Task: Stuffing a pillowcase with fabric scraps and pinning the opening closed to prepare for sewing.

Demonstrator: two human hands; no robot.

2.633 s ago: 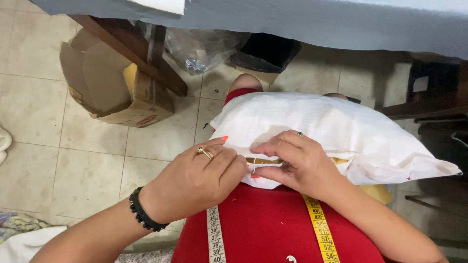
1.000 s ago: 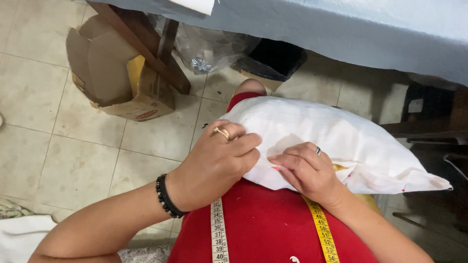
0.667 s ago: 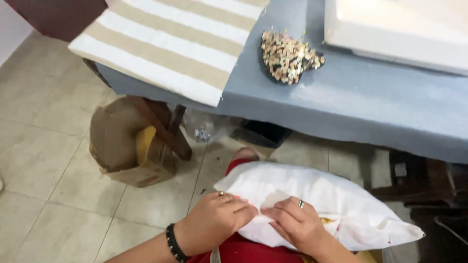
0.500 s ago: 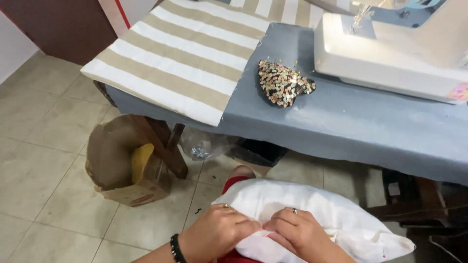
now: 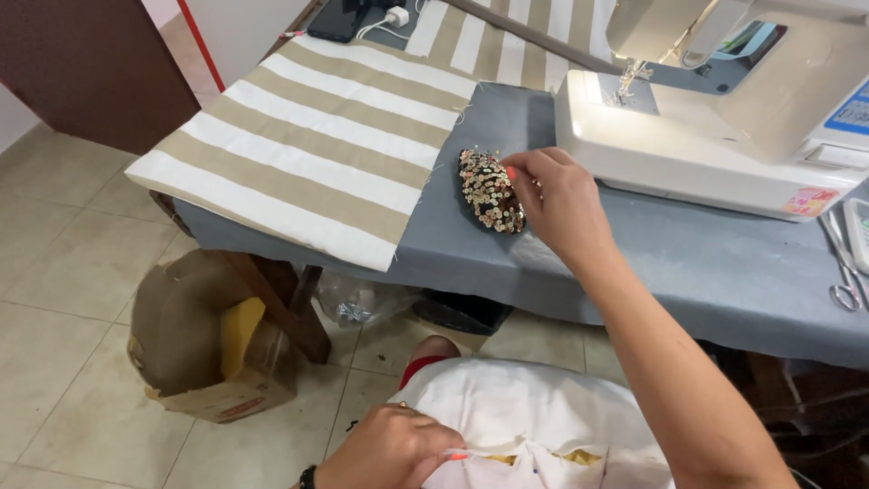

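Pincushion (image 5: 490,191) sits on the gray cloth of the table (image 5: 688,263), just in front of the white sewing machine (image 5: 724,100). It is dark and full of little pin heads. The right hand (image 5: 554,201) reaches out to it, and its fingertips touch the cushion's right side. The fingers are pinched close together, maybe on a pin, but a pin is too small to see, so I cannot tell if the hand has one.

The left hand (image 5: 391,450) stays low, on the lap. It pinches the edge of a white pillow (image 5: 534,421) shut, with the fingers tight on the cloth. I think it holds on so the open edge does not slip apart while the other hand is away. A bit of yellow shows in the gap next to the fingers.

A striped tan and white cloth (image 5: 317,145) lies flat on the left part of the table and hangs a little over the edge. Scissors (image 5: 844,272) lie at the far right, partly cut off. A brown cardboard box (image 5: 204,340) stands on the tile floor under the table.

The bottom of the pillow is cut off, and so is most of the left arm. The top of the sewing machine is out of view too.
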